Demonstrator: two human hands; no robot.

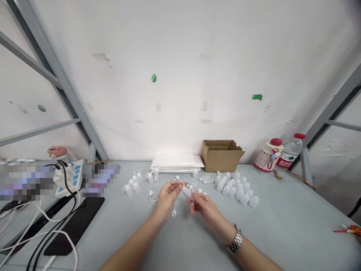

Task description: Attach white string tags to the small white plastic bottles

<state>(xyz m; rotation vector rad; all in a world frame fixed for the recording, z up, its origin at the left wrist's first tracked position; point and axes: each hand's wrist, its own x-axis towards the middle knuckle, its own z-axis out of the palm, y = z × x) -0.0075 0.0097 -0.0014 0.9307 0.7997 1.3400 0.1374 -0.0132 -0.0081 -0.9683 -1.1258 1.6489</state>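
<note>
My right hand is closed around a small translucent white bottle, which it holds tilted above the middle of the table. My left hand pinches at the bottle's upper left end, where a white cord shows; the exact grip is too small to tell. White corded caps lie around and beneath the hands. Several capless bottles stand in rows to the right. On the left is a group of bottles with corded caps.
A cardboard box and a stack of white envelopes stand against the wall. A decorated flask and a water bottle are at the back right. Cables, a power strip and a black phone-like slab occupy the left.
</note>
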